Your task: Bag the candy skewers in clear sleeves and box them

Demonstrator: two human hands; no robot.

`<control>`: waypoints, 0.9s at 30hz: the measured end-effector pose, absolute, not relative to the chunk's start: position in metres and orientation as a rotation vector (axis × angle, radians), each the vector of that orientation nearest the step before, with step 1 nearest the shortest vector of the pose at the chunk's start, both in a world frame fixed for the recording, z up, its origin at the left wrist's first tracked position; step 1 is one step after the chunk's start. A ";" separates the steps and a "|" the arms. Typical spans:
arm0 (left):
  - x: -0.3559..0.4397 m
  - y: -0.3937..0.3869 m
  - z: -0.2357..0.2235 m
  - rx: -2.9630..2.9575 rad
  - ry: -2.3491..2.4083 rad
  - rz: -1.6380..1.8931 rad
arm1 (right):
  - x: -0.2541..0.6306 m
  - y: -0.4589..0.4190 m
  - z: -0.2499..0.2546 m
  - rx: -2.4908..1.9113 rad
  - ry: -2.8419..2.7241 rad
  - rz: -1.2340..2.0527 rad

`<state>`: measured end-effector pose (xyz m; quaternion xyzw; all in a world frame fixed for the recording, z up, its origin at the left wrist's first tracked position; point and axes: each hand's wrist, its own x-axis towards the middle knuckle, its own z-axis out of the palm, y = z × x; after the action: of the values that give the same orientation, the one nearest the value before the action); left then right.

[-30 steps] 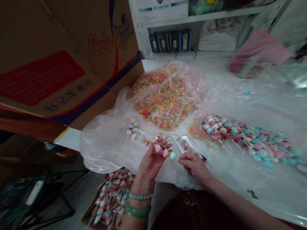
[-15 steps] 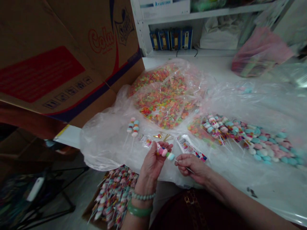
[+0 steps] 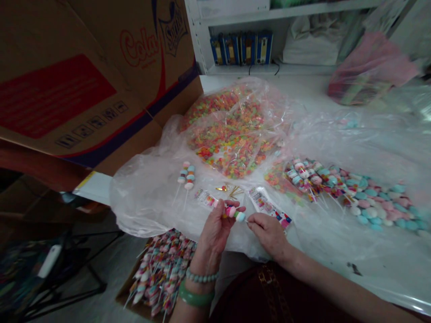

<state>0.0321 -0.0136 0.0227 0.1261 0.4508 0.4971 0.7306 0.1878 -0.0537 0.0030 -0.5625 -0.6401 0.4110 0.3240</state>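
My left hand [image 3: 217, 226] is closed around a candy skewer [image 3: 232, 212] of pink, green, white and blue pieces. At its blue end, my right hand [image 3: 269, 234] pinches the thin white stick [image 3: 247, 221], mostly hidden by the fingers. Just beyond my hands lie gold twist ties [image 3: 235, 192] and printed clear wrappers [image 3: 266, 204], with another wrapper [image 3: 205, 197] to the left. Two unwrapped candy skewers [image 3: 186, 175] rest farther left on the plastic sheet. To the right is a pile of wrapped candy skewers [image 3: 311, 175] beside loose pastel marshmallows [image 3: 384, 204].
A large bag of gummy rings [image 3: 232, 134] lies at the back. A tall cardboard box [image 3: 101, 80] stands at the left. Below the table edge is a box of finished-looking candy skewers [image 3: 161, 273]. A pink bag [image 3: 370, 72] sits back right, near shelves [image 3: 245, 69].
My right hand has turned so its back faces up, its fingers closer to the skewer's blue end. My left hand stays nearly in place. The view has shifted slightly.
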 end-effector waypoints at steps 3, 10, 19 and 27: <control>0.033 -0.013 0.019 0.153 0.962 1.104 | 0.190 -0.061 -0.001 -1.404 -2.062 0.470; 0.041 -0.011 0.021 0.124 0.978 1.197 | 0.179 -0.064 0.003 -1.355 -2.119 0.456; 0.029 -0.009 0.028 0.139 0.863 1.119 | 0.182 -0.050 0.017 -1.031 -0.718 2.258; 0.038 -0.009 0.019 0.145 1.095 1.211 | 0.183 -0.049 0.003 -1.658 -1.719 1.056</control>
<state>0.0376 -0.0085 0.0193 0.0647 0.4883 0.5399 0.6826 0.1825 -0.0494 0.0035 -0.6126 -0.6354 0.3903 0.2620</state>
